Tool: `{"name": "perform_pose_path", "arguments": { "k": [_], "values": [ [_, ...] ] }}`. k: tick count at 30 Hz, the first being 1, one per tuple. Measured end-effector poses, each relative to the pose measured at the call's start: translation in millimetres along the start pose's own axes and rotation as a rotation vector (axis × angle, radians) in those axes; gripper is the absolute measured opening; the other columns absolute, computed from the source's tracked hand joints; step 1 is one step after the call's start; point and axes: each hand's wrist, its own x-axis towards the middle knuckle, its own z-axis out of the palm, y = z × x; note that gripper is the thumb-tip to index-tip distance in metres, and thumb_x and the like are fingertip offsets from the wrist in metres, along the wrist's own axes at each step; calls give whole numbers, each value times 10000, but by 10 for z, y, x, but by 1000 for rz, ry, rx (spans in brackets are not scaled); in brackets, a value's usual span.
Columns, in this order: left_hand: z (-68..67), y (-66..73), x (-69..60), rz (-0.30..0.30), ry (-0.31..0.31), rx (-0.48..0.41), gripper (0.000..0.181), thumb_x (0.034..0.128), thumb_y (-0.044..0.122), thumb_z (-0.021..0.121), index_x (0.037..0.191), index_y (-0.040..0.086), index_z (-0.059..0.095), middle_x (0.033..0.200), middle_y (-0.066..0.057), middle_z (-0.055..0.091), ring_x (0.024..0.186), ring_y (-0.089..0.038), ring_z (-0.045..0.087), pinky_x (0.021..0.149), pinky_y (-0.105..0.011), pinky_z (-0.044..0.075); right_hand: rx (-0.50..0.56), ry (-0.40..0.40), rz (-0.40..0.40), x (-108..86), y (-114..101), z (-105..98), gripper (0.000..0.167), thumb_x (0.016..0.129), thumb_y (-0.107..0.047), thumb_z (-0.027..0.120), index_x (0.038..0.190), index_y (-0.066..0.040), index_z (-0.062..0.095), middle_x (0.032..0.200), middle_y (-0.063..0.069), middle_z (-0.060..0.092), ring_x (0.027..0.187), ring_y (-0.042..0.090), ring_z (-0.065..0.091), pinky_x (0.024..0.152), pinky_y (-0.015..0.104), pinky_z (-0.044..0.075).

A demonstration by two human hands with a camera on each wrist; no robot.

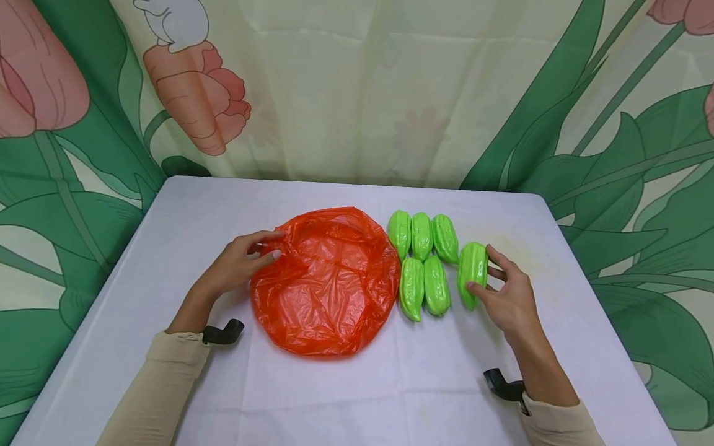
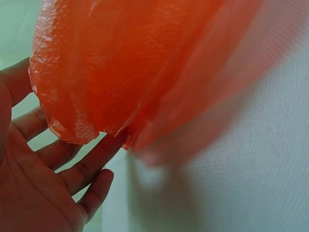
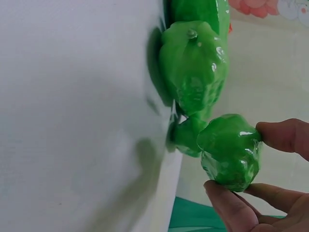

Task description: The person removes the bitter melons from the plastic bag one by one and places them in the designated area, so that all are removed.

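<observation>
A round, open-topped red plastic bag [image 1: 334, 285] sits on the table. At its left rim is my left hand [image 1: 241, 260], its thumb and index finger on the bag's edge; in the left wrist view the red plastic [image 2: 120, 63] hides some of the fingertips. My right hand [image 1: 509, 294] pinches a glossy green bitter melon [image 1: 472, 272] between thumb and fingers. The right wrist view has this bitter melon [image 3: 231, 152] end-on, apparently raised off the table. Several other bitter melons [image 1: 421, 235] lie in two rows between the bag and my right hand.
A white cloth covers the table [image 1: 312, 402], whose back edge meets a curtain [image 1: 357, 93] printed with flowers and leaves. Black curved wrist mounts [image 1: 223, 332] stick out from both wrists. The nearest bitter melons lie against the bag's right side.
</observation>
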Motion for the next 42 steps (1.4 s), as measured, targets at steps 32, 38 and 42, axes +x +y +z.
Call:
{"name": "perform_pose_path", "arguments": {
  "k": [32, 38, 42],
  "values": [
    [8, -13, 6, -7, 4, -5, 539, 1053, 264, 678, 1552, 110, 542, 1538, -193, 578, 1391, -436, 541, 1104, -611, 538, -114, -159, -14, 40, 198, 45, 911, 926, -22, 777, 1687, -103, 282, 1614, 314, 438, 1475, 503, 454, 1122, 602, 470],
    [9, -4, 2, -7, 6, -7, 532, 1055, 255, 675, 1552, 119, 544, 1550, -191, 565, 1398, -441, 534, 1099, -608, 542, -112, -165, -21, 98, 182, 81, 901, 921, -13, 773, 1683, -109, 301, 1618, 298, 440, 1485, 493, 445, 1152, 616, 442],
    [12, -5, 1, -4, 5, -6, 531, 1054, 245, 676, 1553, 119, 544, 1553, -192, 564, 1390, -437, 544, 1088, -595, 554, -110, -168, -22, 120, 178, 93, 895, 920, -6, 775, 1680, -118, 315, 1620, 298, 439, 1492, 498, 434, 1167, 641, 431]
  ]
}}
